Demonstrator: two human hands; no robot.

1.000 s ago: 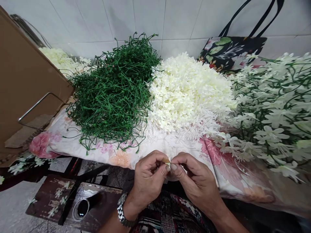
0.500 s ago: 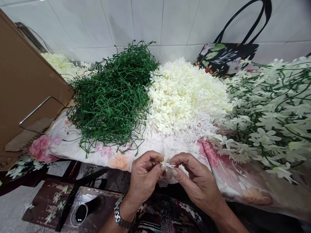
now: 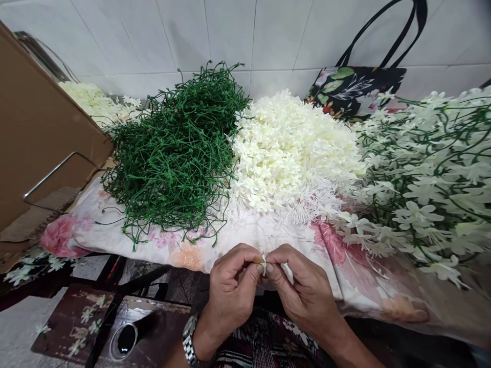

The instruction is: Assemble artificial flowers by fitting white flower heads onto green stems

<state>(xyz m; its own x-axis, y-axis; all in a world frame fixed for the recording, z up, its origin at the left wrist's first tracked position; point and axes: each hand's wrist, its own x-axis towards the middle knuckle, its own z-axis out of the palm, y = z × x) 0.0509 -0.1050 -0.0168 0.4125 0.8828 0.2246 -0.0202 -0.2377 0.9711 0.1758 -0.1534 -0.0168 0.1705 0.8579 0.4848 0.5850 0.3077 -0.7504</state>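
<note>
My left hand (image 3: 233, 281), with a metal watch on its wrist, pinches a small white piece (image 3: 264, 265) between thumb and forefinger. My right hand (image 3: 305, 286) pinches the same piece from the other side, and the fingertips of both hands nearly meet. Most of the piece is hidden by the fingers. Beyond my hands lie a pile of green plastic stems (image 3: 176, 158), a heap of cream-white flower heads (image 3: 291, 148) and a bundle of thin white stamens (image 3: 309, 202). White flowers on green stems (image 3: 433, 189) fill the right side.
A floral cloth (image 3: 153, 250) covers the work surface. At the left stands a cardboard box (image 3: 46, 133) beside a bent metal wire. A black floral bag (image 3: 356, 92) leans against the tiled wall. Lower left, a cup (image 3: 124, 340) of dark liquid stands on a brown board (image 3: 153, 317).
My hands have closed in on each other, and the thin white strands that showed between them are now mostly covered by the fingertips. The view has shifted slightly.
</note>
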